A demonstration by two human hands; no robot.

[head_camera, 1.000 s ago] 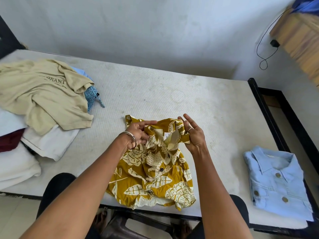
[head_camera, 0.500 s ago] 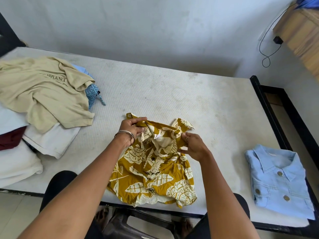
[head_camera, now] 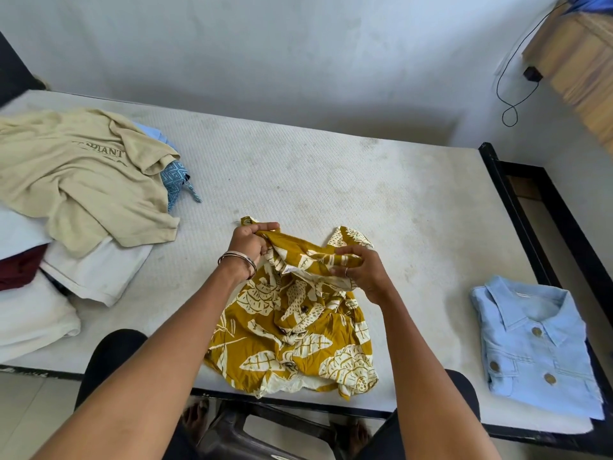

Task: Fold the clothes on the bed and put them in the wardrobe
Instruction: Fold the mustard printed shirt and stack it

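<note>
Right now both hands work the top edge of a mustard shirt (head_camera: 292, 333) printed with cream leaves, which lies crumpled on the near part of the bed (head_camera: 331, 180), its lower hem reaching the mattress edge closest to the person. The left hand (head_camera: 250, 244), with metal bangles at the wrist, pinches a bunched corner of the shirt between thumb and curled fingers, lifting that corner slightly off the mattress. The right hand (head_camera: 360, 270), a ring on one finger, grips a gathered fold of the collar area, fingers curled over the cloth from above. Between the two hands the fabric hangs in a shallow drape, and a pale inner label shows just below it. Small dark buttons run down the middle of the shirt.

To the left, a heap of unfolded clothes sits on the bed: a beige T-shirt (head_camera: 83, 180) with dark lettering lies on top, a blue patterned garment (head_camera: 175, 180) pokes out from under its right edge, and white cloth (head_camera: 96, 277) and a dark red piece (head_camera: 20, 270) lie beneath. To the right, well apart from the mustard shirt, a light blue shirt (head_camera: 534, 346) with brass-coloured buttons rests neatly folded near the bed's corner, beside the black bed frame (head_camera: 530, 214). A black cable (head_camera: 512, 91) loops down the white wall at the upper right.
</note>
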